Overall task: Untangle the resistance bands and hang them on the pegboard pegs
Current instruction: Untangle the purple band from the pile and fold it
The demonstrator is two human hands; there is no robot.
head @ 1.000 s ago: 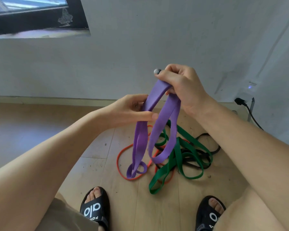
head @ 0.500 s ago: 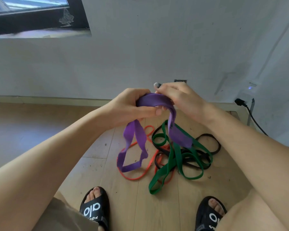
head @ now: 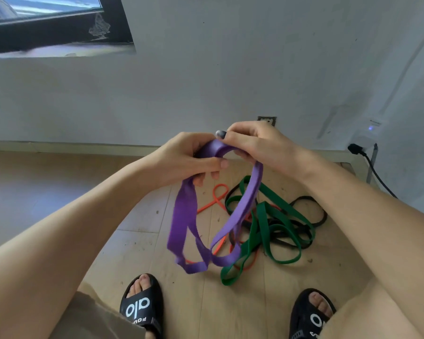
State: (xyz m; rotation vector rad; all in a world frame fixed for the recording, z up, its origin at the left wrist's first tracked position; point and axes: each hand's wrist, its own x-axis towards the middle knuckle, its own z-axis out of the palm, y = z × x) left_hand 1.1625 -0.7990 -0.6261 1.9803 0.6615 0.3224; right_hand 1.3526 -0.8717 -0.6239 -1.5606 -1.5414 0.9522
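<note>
Wide flat purple rubber resistance band (head: 240, 204): centre frame, top gripped by both the left hand (head: 191, 160) and right hand (head: 257, 143), loops hanging above the wooden floor (head: 132, 211). Green (head: 262, 231), orange (head: 216, 196) and black (head: 311, 216) rubber bands: tangled on the floor, lower right of centre.

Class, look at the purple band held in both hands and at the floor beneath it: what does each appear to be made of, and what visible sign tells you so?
Purple band: probably rubber or latex, matte; it hangs in limp, smooth flat loops.
Floor: apparently wood or wood-look planks, pale and dull; straight seams and scuff marks show, but real wood cannot be confirmed.
</note>
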